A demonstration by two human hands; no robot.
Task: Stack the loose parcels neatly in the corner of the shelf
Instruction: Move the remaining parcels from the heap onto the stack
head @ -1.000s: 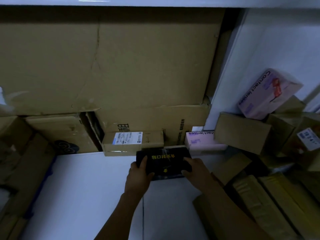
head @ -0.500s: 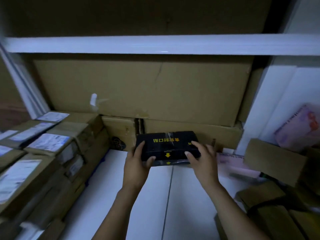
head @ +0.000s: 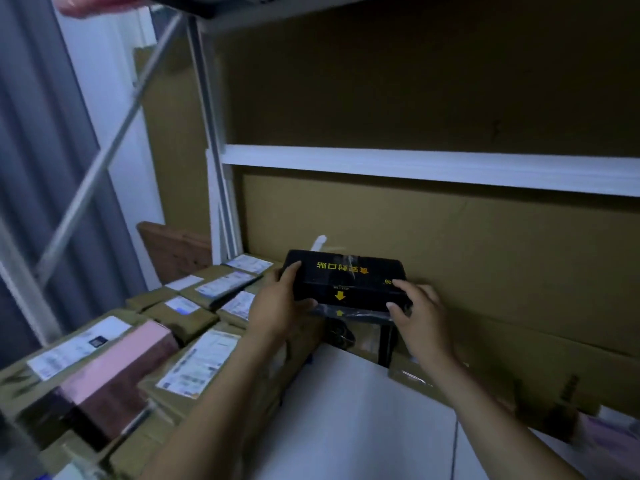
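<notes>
Grips a black parcel (head: 346,282) at frame centre with left hand (head: 277,306) and right hand (head: 420,315), fingers (head: 293,271) clamped on its ends. Holds it above the white shelf (head: 363,427), beside stacked brown parcels (head: 183,318).

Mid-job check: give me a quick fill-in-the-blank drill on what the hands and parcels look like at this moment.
1. The left hand and right hand grip the ends of the black box, whose printing is ____.
2. The labelled brown parcels are stacked to the black box's ____.
3. Among those parcels, the odd-coloured box is ____.
Missing words: yellow; left; pink.
</notes>
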